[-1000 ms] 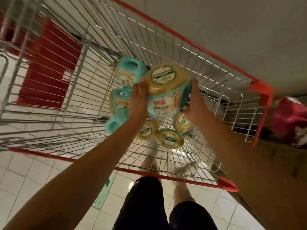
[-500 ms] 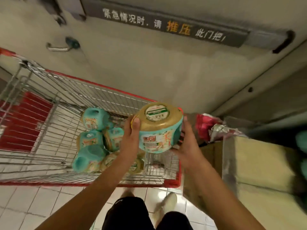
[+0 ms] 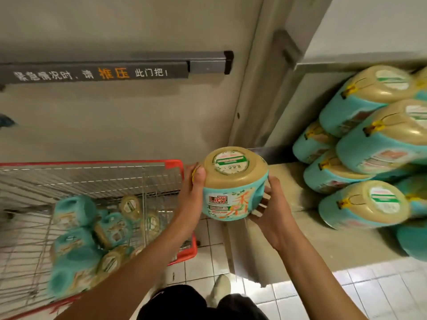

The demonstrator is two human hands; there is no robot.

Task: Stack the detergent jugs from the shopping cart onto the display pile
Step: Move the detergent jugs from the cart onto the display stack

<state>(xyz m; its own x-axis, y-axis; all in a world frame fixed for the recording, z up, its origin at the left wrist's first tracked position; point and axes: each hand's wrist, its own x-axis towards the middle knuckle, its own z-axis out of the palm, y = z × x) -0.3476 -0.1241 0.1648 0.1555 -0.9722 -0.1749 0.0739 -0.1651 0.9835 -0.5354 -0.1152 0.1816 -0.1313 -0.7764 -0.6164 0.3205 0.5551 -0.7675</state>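
Two hands (image 3: 191, 199) (image 3: 272, 218) grip jug (image 3: 233, 181) | cart (image 3: 175, 163) left | pile (image 3: 360, 204) right | door (image 3: 115, 125) ahead

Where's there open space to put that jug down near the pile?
The bare tan platform is free between the pile and the floor tiles, just right of the held jug. The pile itself is packed tight, and the cart is crowded with loose jugs.

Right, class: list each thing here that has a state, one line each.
Held jug: in the air, gripped from both sides.
Left hand: grips the jug's left side.
Right hand: holds the jug's right side.
Shopping cart: several jugs inside.
Display pile: stacked in layers.
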